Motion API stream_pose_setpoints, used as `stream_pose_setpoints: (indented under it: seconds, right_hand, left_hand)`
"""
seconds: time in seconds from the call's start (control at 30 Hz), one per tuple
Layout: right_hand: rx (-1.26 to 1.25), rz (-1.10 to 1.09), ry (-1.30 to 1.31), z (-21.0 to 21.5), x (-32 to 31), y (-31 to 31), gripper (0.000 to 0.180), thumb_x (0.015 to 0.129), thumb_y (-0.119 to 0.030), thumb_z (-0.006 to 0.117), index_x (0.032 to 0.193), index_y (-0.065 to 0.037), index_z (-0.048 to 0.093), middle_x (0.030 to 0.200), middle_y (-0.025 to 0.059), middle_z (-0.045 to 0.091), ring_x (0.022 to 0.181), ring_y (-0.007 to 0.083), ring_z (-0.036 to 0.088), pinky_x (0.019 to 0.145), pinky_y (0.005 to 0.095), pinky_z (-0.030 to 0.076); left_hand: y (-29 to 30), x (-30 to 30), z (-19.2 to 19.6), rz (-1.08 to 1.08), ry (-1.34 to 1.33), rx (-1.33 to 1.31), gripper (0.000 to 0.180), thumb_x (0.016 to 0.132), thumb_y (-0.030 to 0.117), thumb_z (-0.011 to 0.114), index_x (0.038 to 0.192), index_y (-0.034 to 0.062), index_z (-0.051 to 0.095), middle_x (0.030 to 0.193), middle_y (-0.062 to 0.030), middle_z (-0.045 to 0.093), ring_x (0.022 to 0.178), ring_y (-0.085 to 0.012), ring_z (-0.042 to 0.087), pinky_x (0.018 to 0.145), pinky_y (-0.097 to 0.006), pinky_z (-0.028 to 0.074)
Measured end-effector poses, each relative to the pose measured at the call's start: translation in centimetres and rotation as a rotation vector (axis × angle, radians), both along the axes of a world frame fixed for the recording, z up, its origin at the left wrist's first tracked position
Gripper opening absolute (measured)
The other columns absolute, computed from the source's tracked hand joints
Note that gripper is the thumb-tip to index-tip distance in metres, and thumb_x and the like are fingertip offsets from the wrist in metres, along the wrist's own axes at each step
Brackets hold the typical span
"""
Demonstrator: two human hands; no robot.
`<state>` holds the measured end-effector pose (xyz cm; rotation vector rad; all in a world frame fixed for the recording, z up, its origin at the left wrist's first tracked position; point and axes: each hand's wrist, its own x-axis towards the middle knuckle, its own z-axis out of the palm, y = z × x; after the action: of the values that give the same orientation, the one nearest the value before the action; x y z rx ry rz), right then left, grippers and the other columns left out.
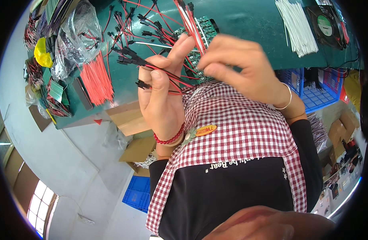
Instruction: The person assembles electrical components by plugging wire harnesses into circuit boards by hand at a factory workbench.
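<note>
My left hand [162,98] is closed around several red-and-black wires that end in black plug connectors [132,57]. The plugs stick out to the left, past the thumb and fingers. To its right, my right hand [244,70] is slightly blurred, with thumb and forefinger pinched together. Whatever lies between those fingertips is too small to make out. Just beyond the hands, a bundle of red and white wires [193,28] lies over green circuit boards [208,28]. More loose wires with black plugs [154,30] spread across the table behind my left hand.
On the green table [248,18] are a bundle of white wires [298,32], a black reel [324,26], a bundle of red wires [97,80] and a clear plastic bag [78,36]. A blue crate [320,98] stands below the table's right side, and a cardboard box [136,151] at lower left.
</note>
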<state>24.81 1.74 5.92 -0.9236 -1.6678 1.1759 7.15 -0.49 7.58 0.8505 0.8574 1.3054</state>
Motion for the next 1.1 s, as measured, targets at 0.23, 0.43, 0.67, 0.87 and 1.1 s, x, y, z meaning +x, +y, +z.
stream_pose_setpoints:
  seconds: [0.23,0.43,0.67,0.87,1.1]
  right_hand:
    - [-0.852,0.435,0.425,-0.2,-0.2,0.1,0.020,0.086,-0.015,0.067,0.094,0.003,0.067,0.078,0.0051,0.064,0.069,0.0076,0.057,0.062,0.0220,0.047]
    - [-0.853,0.388,0.325,0.0,1.1,-0.1,0.016,0.085,-0.013,0.068,0.091,0.002,0.067,0.072,0.0027,0.063,0.060,0.0053,0.056,0.056,0.0195,0.047]
    - [-0.496,0.216,0.070,0.4,1.6,-0.9,0.008,0.081,-0.003,0.066,0.086,0.002,0.064,0.069,0.0060,0.064,0.060,0.0096,0.061,0.055,0.0236,0.048]
    - [-0.388,0.161,-0.086,1.2,3.5,-1.5,0.006,0.081,-0.001,0.064,0.085,0.003,0.062,0.070,0.0089,0.066,0.063,0.0120,0.064,0.059,0.0247,0.050]
    - [-0.629,0.056,0.353,-0.5,5.4,-0.3,0.008,0.087,-0.003,0.063,0.092,0.004,0.061,0.084,0.0094,0.068,0.077,0.0133,0.066,0.072,0.0255,0.053]
  left_hand:
    - [-0.2,0.5,-0.1,-0.100,-0.053,-0.007,0.024,0.101,0.024,0.043,0.111,0.0038,0.048,0.121,-0.0334,0.055,0.130,-0.0394,0.043,0.109,-0.048,0.030]
    - [-0.6,0.3,-0.1,-0.089,0.040,0.020,0.024,0.101,0.024,0.042,0.112,0.0027,0.048,0.118,-0.0319,0.058,0.127,-0.0382,0.046,0.108,-0.048,0.030]
    - [-0.6,0.7,-0.5,-0.094,0.176,0.013,0.024,0.103,0.022,0.039,0.107,0.0001,0.048,0.107,-0.0259,0.065,0.121,-0.0346,0.053,0.104,-0.046,0.037]
    - [-0.8,0.7,-0.6,-0.167,0.535,0.135,0.024,0.103,0.019,0.038,0.103,-0.0035,0.047,0.104,-0.0227,0.067,0.114,-0.0330,0.058,0.100,-0.045,0.041]
    - [-0.5,-0.2,-0.2,-0.013,0.507,0.137,0.020,0.103,0.015,0.037,0.098,-0.0030,0.046,0.091,-0.0181,0.066,0.094,-0.0275,0.064,0.097,-0.046,0.044]
